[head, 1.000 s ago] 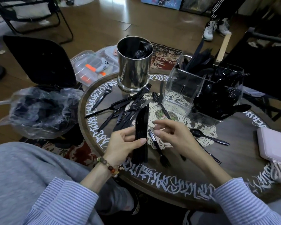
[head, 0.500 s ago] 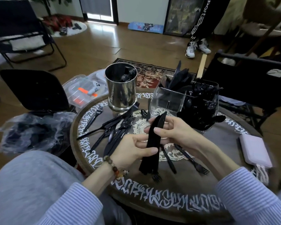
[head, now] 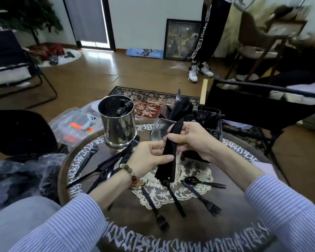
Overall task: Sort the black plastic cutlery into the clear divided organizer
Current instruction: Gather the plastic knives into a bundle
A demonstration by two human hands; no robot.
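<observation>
Both hands hold a stack of black plastic knives point(head: 168, 155) upright above the round table point(head: 231, 206). My left hand point(head: 149, 159) grips the stack's lower half, thumb across its front. My right hand point(head: 193, 138) pinches its upper half. Right behind the hands stands the clear divided organizer point(head: 158, 128), with black knives and forks standing in its compartments. Loose black forks point(head: 91, 157) and other cutlery lie in a pile left of my hands. A spoon point(head: 204, 181) and forks point(head: 202, 199) lie on the lace doily below.
A shiny steel canister point(head: 118, 124) stands at the table's back left. A plastic box point(head: 75, 126) and a clear bag point(head: 22, 180) are off to the left. A black chair point(head: 258, 106) is behind the organizer. A person's legs point(head: 205, 39) stand beyond.
The knife stack has risen from the table and moved toward the organizer. My right hand, empty a second ago, now pinches its upper part. The view has tilted up.
</observation>
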